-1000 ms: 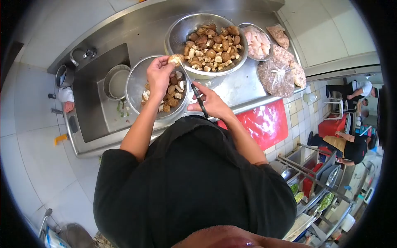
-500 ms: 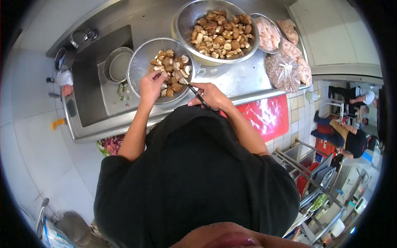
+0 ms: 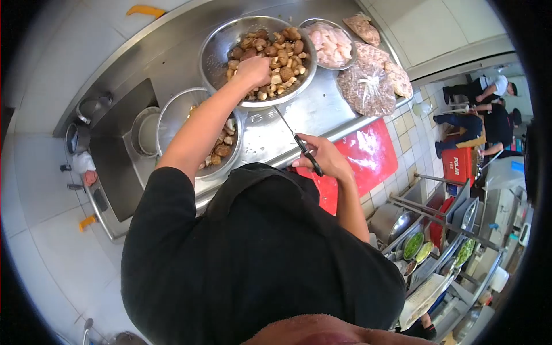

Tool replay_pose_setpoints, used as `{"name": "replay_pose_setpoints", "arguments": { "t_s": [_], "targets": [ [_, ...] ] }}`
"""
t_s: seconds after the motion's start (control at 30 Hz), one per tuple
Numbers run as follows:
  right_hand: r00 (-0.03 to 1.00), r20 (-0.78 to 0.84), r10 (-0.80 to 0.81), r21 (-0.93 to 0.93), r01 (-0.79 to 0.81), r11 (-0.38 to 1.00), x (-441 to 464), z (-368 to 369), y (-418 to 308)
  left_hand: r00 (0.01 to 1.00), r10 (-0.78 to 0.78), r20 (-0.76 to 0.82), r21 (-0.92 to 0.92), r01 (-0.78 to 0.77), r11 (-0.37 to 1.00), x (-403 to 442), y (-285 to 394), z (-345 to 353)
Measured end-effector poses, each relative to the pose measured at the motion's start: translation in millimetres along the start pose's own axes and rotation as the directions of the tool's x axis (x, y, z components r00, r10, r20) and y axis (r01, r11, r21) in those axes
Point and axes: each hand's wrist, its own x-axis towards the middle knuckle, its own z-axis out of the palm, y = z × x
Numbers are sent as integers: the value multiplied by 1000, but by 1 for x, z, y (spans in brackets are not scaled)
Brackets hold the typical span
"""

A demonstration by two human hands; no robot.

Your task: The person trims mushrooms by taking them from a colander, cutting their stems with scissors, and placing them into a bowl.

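My left hand [image 3: 253, 72] reaches into the large steel colander [image 3: 214, 63] and touches the brown mushrooms [image 3: 284, 54]; its fingertips are hidden among them. In my right hand [image 3: 328, 158] is a knife [image 3: 307, 154] with a black handle, its thin blade pointing up and left over the steel counter. Below and left of the colander stands a second metal bowl [image 3: 167, 123] with more mushrooms [image 3: 223, 150], partly covered by my left forearm.
A bowl of pale meat strips [image 3: 330, 45] and filled plastic bags [image 3: 368, 86] stand to the right. The sink [image 3: 112, 167] holds a round pot [image 3: 148, 131]. A red board [image 3: 368, 155] lies near my right arm. Other people [image 3: 497, 126] stand far right, beyond metal racks [image 3: 437, 215].
My left hand has moved from the smaller bowl up into the colander. My right hand, still holding the knife, has shifted right and down, away from the smaller bowl.
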Motion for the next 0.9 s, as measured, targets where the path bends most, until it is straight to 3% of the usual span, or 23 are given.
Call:
{"name": "replay_pose_setpoints", "arguments": {
  "t_s": [0.03,0.13,0.17,0.23,0.3,0.37,0.47,0.5,0.77,0.9],
  "targets": [
    [1000,-13,-8,25,8,1000,-4,-4,4,998,-31,47,69,28,997,6,4,-1],
    [997,-39,-63,78,66,995,-11,-14,24,996,-88,-34,10,88,996,0,11,-10],
    [995,-51,-89,75,92,993,-12,-18,29,995,-79,-63,-54,76,996,-8,10,-16],
    [985,-106,-133,-87,125,988,-15,-25,18,993,-86,-84,-448,39,893,1,-25,4],
    [960,-212,-184,-232,133,964,-13,-24,-9,992,-120,-50,-791,34,611,-4,-38,4],
    [915,-308,-261,-314,161,936,3,-14,-21,987,-151,51,-982,77,170,-37,-30,-19],
    [808,-370,-459,-466,266,844,42,0,-22,991,-130,26,-995,13,-101,-65,-19,-24],
    [810,-373,-454,-475,254,843,48,4,-25,994,-110,-21,-979,-42,-198,-71,-18,-22],
    [822,-284,-494,-608,244,755,61,16,-30,965,-236,-112,-982,-144,-121,-103,-12,-3],
    [841,-264,-472,-657,202,727,65,16,-34,957,-273,-103,-993,-85,79,-109,-12,-5]
  ]
}}
